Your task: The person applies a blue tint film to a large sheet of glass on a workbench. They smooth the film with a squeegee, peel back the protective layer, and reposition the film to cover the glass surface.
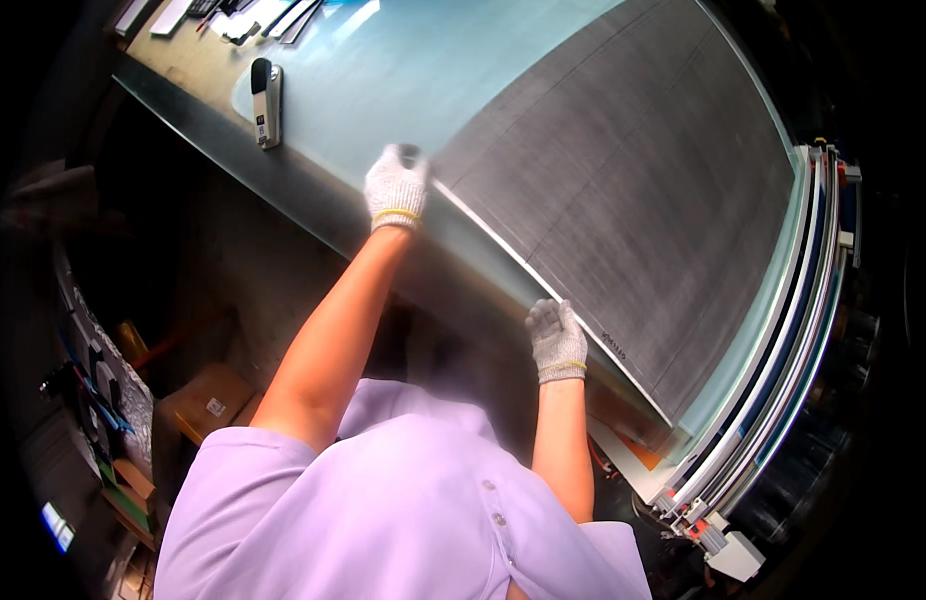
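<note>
A large dark grey sheet (633, 170) with a thin white near edge lies on a glass-topped table (373, 60). My left hand (396, 190), in a light knitted glove with a yellow cuff band, is beside the sheet's left corner. Its fingers are curled and slightly blurred. A dark patch shows at the fingertips, and I cannot make out what they hold. My right hand (558, 342), gloved the same way, is at the sheet's near edge with its fingers stretched forward. Whether those fingertips touch the sheet is unclear.
A stapler (267, 103) with a black top stands near the table's left edge. Papers (248, 20) and small items lie at the far left. Along the right side runs a curved-looking rail assembly (783, 360). Cardboard boxes (208, 402) sit below, left of me.
</note>
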{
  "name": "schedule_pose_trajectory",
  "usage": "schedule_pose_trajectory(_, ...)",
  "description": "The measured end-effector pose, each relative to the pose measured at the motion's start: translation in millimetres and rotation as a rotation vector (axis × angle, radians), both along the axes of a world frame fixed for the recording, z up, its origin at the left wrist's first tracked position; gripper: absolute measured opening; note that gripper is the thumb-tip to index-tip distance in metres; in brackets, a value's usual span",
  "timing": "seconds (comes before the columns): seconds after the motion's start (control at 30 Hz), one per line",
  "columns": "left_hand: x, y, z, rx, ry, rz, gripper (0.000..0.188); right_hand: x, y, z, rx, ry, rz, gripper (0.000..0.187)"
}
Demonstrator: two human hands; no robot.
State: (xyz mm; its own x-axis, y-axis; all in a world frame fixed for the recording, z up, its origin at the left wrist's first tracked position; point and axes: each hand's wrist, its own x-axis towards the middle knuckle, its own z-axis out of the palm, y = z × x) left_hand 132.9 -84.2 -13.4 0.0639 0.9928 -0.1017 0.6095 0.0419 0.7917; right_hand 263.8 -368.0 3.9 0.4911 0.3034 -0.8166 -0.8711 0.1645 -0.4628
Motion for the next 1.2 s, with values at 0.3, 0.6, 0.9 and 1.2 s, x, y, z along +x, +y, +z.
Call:
schedule_pose_trajectory(0.3, 115, -98, 40, 0.589, -0.022, -0.802, 0.057, 48, 75, -6, -0.975, -1.868, 0.574, 0.034)
schedule_pose_trajectory(0.6, 76, -14, 11, 0.511, 0.459, -0.708, 0.075, 49, 84, -12, -1.227, -1.762, 0.857, 0.063)
schedule_pose_trajectory(0.9, 56, 33, 17, 0.496, 0.573, -0.456, 0.067, 51, 87, -9, -1.232, -1.729, 0.891, 0.065)
schedule_pose_trajectory(1.2, -45, 26, 15, 0.271, 0.284, 0.028, 0.019, 51, 88, -11, -1.281, -1.739, 0.850, 0.062)
